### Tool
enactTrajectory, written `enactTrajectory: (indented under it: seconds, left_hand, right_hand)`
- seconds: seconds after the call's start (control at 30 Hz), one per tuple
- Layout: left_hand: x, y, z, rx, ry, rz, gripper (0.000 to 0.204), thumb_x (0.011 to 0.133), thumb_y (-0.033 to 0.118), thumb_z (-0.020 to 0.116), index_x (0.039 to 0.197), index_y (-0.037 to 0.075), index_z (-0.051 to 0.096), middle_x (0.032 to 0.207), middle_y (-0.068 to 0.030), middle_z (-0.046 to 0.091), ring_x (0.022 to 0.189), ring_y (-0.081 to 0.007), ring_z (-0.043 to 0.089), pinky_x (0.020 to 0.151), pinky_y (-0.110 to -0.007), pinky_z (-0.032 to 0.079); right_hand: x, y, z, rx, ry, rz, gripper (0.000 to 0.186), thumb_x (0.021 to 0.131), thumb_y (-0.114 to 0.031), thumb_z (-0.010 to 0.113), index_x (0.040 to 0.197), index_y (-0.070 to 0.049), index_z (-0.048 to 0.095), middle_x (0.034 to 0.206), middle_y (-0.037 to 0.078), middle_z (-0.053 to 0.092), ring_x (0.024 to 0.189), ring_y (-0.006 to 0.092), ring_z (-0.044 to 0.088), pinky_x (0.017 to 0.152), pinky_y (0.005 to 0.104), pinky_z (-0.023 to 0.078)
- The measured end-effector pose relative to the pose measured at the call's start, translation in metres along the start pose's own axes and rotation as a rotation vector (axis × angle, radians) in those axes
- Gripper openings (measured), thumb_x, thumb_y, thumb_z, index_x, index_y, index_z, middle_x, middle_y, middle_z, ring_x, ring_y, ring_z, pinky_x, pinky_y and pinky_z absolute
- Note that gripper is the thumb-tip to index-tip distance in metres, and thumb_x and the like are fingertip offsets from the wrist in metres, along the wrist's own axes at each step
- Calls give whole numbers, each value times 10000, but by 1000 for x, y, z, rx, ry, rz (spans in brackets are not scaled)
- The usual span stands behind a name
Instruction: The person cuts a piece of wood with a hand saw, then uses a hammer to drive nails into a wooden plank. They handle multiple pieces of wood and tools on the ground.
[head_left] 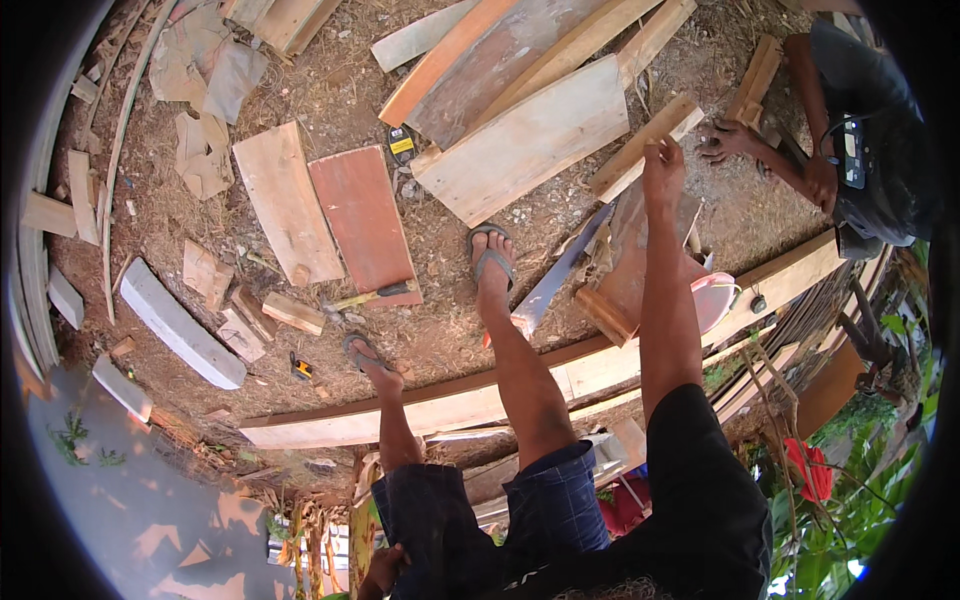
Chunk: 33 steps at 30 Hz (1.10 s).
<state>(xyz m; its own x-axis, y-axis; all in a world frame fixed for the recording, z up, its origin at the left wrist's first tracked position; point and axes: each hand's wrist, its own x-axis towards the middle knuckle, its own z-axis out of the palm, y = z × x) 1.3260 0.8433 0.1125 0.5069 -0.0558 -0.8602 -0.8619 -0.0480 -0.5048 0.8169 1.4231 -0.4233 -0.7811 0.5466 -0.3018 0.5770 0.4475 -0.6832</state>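
Observation:
My right hand (662,166) reaches out with fingers closed on the near end of a short wooden board (632,160). My left hand (384,568) is low at the bottom edge beside my dark shorts, fingers curled; whatever it may hold is hidden. A handsaw (568,265) lies right of my sandalled foot (492,260), next to a stained panel (650,240) and a pink container (710,300). A hammer (375,294) lies across the bottom of a red board (355,215).
A co-worker's hand (725,140) is near a block (750,75) at right. Planks (515,140) and offcuts (295,312) cover the dirt, with two tape measures (300,366) among them. A long beam (470,405) crosses near my legs. Plants (840,520) edge the lower right.

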Motion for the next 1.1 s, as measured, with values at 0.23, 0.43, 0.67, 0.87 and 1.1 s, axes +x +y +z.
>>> enactTrajectory:
  seconds: [0.23,0.43,0.67,0.87,1.1]
  left_hand:
    - [1,65,9,194,-26,-5,340,1025,343,601,780,122,683,686,-11,641,695,-170,610,691,-347,506]
    - [1,23,25,-302,-78,-154,327,1011,339,640,759,133,672,599,7,557,503,-123,495,485,-269,411]
    - [-18,54,33,-52,-98,190,418,996,476,612,748,142,649,607,9,535,560,-138,491,567,-298,405]
    - [4,51,12,57,-148,-124,602,990,572,571,751,31,681,578,-79,599,442,-176,560,430,-296,441]
    - [89,141,-12,-162,-80,294,381,1036,376,610,1298,102,573,1009,-56,712,810,-142,717,681,-266,554]
  right_hand:
    - [175,-23,85,-378,-7,154,667,863,-385,762,1289,89,567,1105,233,690,990,365,688,861,457,550]
    - [133,-3,41,722,-353,465,260,915,-203,655,1129,-74,584,1009,94,645,838,257,664,763,448,568]
    - [41,-45,-29,1144,-473,203,669,780,-96,658,1429,-93,495,1383,68,583,1319,274,521,1161,452,372]
    - [22,-127,-40,1121,-593,146,657,860,-194,748,1441,-48,478,1365,71,570,1283,249,525,1131,436,374]
    - [-13,-230,-33,-392,-51,-563,596,892,-254,805,1355,21,549,1175,124,652,1030,205,630,899,339,511]
